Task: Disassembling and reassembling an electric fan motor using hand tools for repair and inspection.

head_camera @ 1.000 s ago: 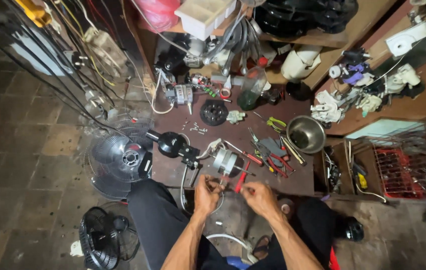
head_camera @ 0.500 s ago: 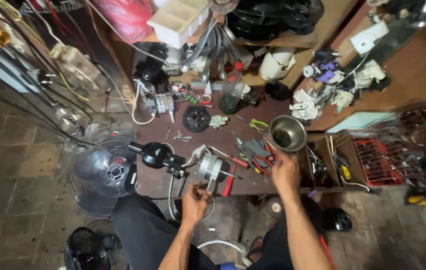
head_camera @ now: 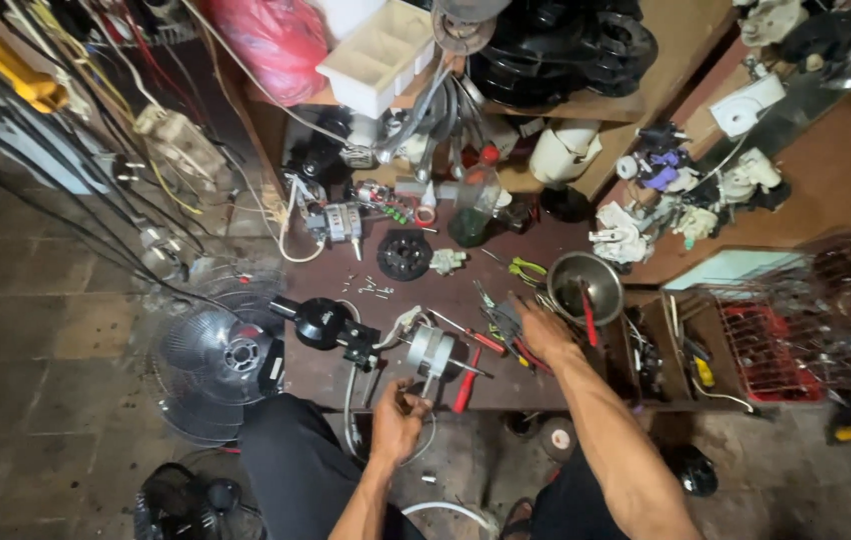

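Repair workshop: my worktop (head_camera: 346,375) crowded with fan motor (head_camera: 433,350), screwdrivers (head_camera: 466,380), pliers (head_camera: 526,268); fan guard (head_camera: 211,360) beside, wires (head_camera: 96,200) hanging.

A small silver fan motor (head_camera: 433,351) sits near the front edge of a dark wooden workbench (head_camera: 326,375), its thin shaft pointing right and its wires (head_camera: 424,400) trailing down off the edge. Just right of it, a jumble of red-handled hand tools (head_camera: 506,325) lies beside a round steel bowl (head_camera: 586,286).
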